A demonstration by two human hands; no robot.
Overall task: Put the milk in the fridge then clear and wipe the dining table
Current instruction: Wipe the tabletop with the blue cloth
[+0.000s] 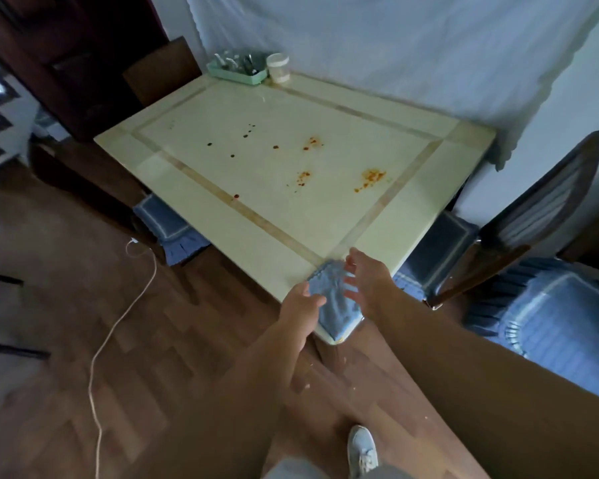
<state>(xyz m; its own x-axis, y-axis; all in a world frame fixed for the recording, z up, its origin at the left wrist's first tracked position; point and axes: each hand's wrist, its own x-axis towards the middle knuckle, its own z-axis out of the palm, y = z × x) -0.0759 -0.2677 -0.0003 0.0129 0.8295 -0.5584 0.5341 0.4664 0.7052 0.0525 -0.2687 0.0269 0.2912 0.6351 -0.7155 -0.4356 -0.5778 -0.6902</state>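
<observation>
Dining table (429, 188): mostly cleared, not wiped yet. We see no milk anywhere in view, so we judge the fridge step done, but can't confirm it from here.

The blue cloth (334, 302) sits on the near corner of the table, partly hanging over the edge. Our left hand (300, 305) touches its left side, thumb against the fabric; fingers are motion-blurred, so we can't tell if they pinch it or just rest on it. Our right hand (367, 278) hovers just beside the cloth's right side, fingers spread and relaxed, holding nothing.

What's left, as we read it:
- Orange-red sauce stains (370, 178) right of centre, with smaller patches nearby.
- Dark drops (248, 133) toward the far left of the inlay, and one more near the front inlay strip.
- All of these are untouched and well apart from the cloth.

Still on the table at the far corner: a green tray (237, 74) with utensils and a lidded jar (279, 67) just beside it, touching or nearly so. Unclear whether those count as clutter or belong there.

Chairs (533, 219) with blue cushions are tucked around the sides; a white cable (118, 323) trails across the wood floor to our left, a possible trip risk while working round the table.

Next, probably: get the cloth gathered in hand, then work from the near corner toward the stains.
</observation>
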